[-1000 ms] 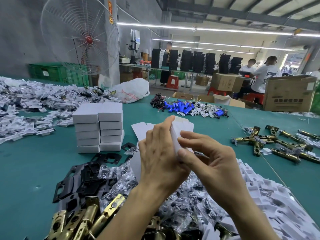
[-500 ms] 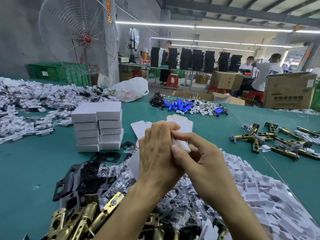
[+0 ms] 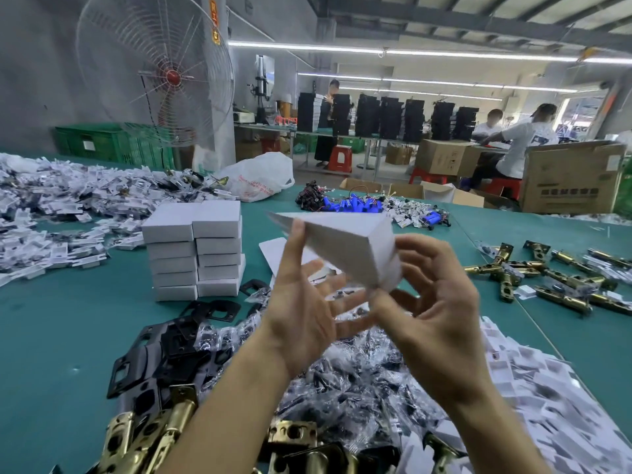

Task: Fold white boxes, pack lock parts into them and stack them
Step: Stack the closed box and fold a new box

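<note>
The white box [image 3: 345,246], flat a moment ago, is now opened; right hand [image 3: 441,313] grip pinches its corner, left hand [image 3: 307,309] grip spread. Flaps probably next.

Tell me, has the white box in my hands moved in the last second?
Yes: the white box has swung from upright to lying sideways, its end nearer the box stack.
</note>
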A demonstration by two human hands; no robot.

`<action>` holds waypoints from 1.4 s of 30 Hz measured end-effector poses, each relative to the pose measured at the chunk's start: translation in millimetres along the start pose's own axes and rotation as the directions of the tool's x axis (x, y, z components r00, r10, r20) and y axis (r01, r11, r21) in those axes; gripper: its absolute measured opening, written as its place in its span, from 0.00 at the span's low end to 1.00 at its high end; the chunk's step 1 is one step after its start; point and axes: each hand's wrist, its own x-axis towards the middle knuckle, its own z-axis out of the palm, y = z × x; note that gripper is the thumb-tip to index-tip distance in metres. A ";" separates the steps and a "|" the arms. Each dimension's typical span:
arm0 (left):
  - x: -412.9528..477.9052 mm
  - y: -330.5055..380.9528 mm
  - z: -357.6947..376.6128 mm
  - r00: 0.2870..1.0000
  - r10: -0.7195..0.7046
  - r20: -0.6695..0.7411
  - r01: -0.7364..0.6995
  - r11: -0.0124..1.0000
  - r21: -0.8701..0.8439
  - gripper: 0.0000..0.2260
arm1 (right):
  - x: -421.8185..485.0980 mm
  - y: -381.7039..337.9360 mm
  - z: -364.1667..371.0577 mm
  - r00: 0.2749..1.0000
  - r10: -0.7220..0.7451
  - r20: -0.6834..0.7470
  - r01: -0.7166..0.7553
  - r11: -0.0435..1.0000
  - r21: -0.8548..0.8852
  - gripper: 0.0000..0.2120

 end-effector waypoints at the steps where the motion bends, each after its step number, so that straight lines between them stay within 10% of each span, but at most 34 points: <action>1: -1.8 1.0 -0.3 0.997 -0.029 0.074 0.034 0.997 -0.070 0.44 | -1.1 1.8 2.0 0.999 0.012 0.050 -0.013 1.000 0.003 0.23; 6: 1.6 -2.0 -1.3 0.996 0.089 0.008 -0.088 0.992 -0.086 0.52 | -2.5 7.4 4.0 0.982 0.048 0.184 -0.008 0.977 -0.211 0.22; 13: -0.1 -4.9 5.3 0.959 0.280 -0.031 -0.278 0.958 0.067 0.54 | -5.4 4.2 11.6 0.855 0.238 0.461 -0.331 0.934 0.132 0.36; 18: -0.8 -3.8 5.6 0.967 0.255 0.004 -0.254 0.965 0.068 0.41 | -5.1 6.7 21.8 0.915 0.205 0.348 -0.256 0.961 0.106 0.21; 28: 4.6 -8.0 3.2 0.889 0.459 -0.001 -0.456 0.883 0.114 0.22 | -16.4 2.3 39.9 0.885 0.179 0.429 -0.226 0.972 0.061 0.25; 42: 0.8 -11.1 3.8 0.985 0.170 -0.030 -0.147 0.920 0.363 0.36 | -16.0 6.8 28.1 0.859 0.230 0.459 -0.318 0.940 0.124 0.23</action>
